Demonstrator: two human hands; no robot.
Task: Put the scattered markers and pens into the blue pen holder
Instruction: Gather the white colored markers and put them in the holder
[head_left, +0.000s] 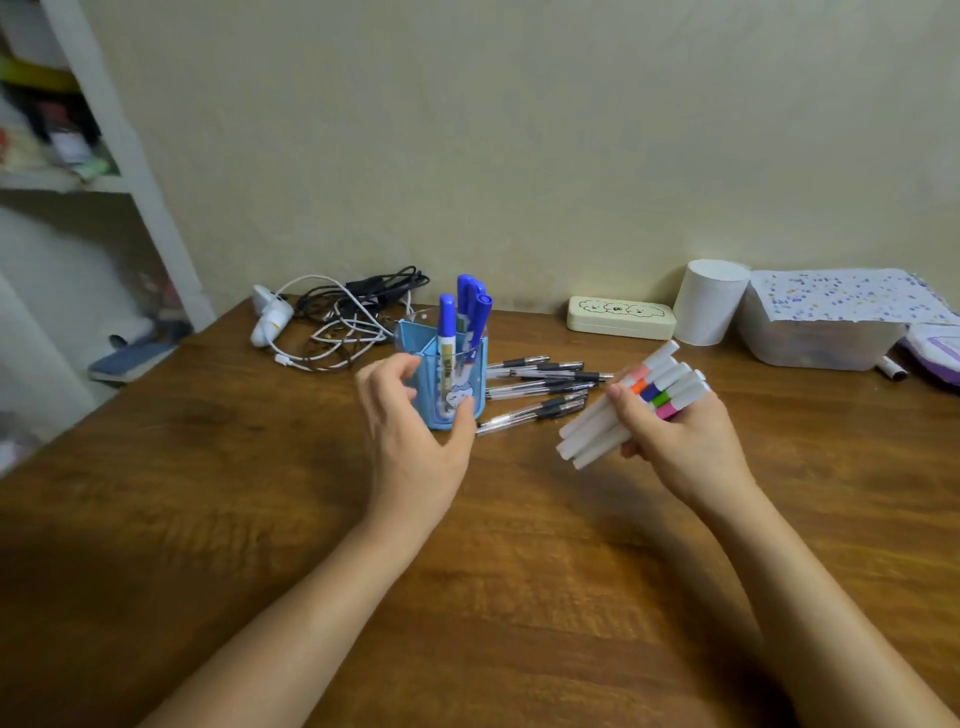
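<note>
Two hands at a blue pen holder (456, 375) on a wooden bench (260, 493).
Left hand (415, 431) cups the holder, fingers open; right hand (680, 441), just right, grips a bundle of white markers (618, 415); loose pens (540, 387) lie beside the holder.

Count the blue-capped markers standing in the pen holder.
3, all upright in the blue pen holder: one in front, two behind it. More could be hidden.

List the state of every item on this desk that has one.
Blue pen holder: upright, holding blue markers.
White markers: bundled in right hand.
Pens: loose on table.
Left hand: open, touching the holder.
Cream case: closed.
Cables: tangled.
</note>
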